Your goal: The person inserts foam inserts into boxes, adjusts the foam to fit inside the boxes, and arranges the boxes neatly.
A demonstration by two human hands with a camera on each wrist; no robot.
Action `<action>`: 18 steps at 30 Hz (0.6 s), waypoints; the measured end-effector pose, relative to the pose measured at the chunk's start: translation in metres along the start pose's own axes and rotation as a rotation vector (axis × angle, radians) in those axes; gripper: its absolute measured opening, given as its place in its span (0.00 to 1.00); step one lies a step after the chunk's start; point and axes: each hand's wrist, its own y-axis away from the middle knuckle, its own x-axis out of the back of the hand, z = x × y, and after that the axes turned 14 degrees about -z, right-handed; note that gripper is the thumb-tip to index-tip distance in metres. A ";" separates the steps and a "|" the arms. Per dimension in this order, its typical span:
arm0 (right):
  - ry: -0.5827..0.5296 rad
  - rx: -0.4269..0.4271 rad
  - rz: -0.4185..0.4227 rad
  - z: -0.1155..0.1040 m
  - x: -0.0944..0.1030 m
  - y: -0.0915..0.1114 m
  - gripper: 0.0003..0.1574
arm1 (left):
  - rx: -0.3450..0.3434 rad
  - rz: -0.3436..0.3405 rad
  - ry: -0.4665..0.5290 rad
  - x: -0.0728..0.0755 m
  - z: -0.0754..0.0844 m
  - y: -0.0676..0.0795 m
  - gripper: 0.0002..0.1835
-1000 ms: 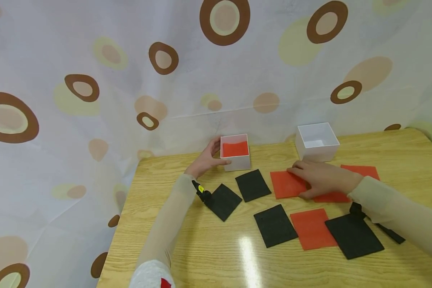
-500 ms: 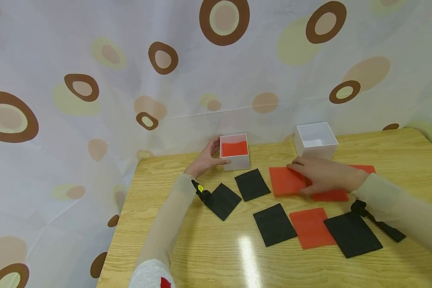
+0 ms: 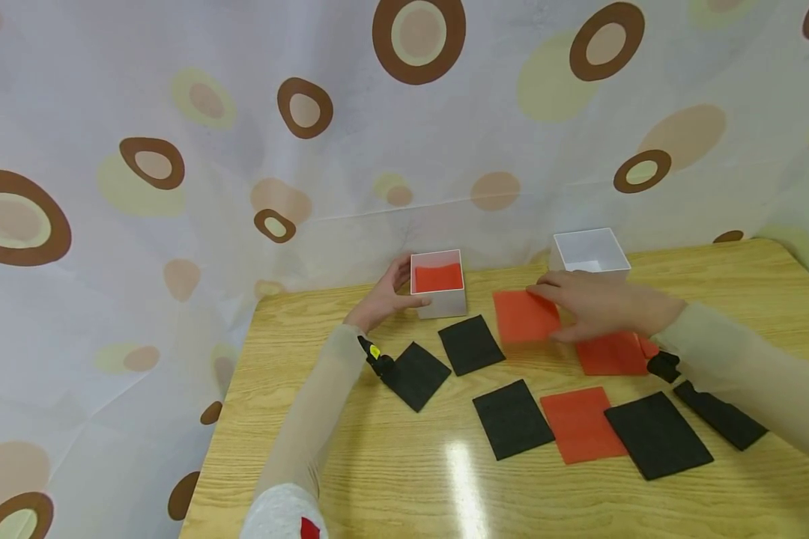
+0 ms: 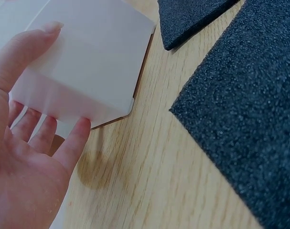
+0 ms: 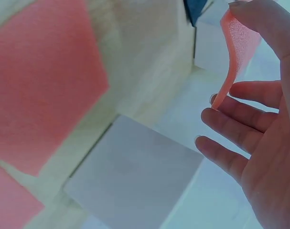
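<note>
- Seeing the right hand (image 3: 596,302) pinch a thin red foam square (image 3: 524,314) just above the wooden desk (image 3: 371,471)
- left hand (image 3: 383,301) has its grip round a square white box (image 3: 447,304)

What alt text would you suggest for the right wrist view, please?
A right hand holds a red sheet, seen nearly edge-on, at upper right. Two more red sheets lie on a wooden table at left; a white box shows at lower centre.
</note>
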 end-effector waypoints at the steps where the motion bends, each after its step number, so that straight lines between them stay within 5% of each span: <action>1: 0.001 -0.008 -0.004 0.000 0.003 -0.001 0.48 | 0.000 0.000 0.000 0.000 0.000 0.000 0.52; 18: 0.015 0.040 0.057 0.008 0.031 -0.027 0.45 | 0.012 -0.007 -0.005 0.001 0.000 0.001 0.52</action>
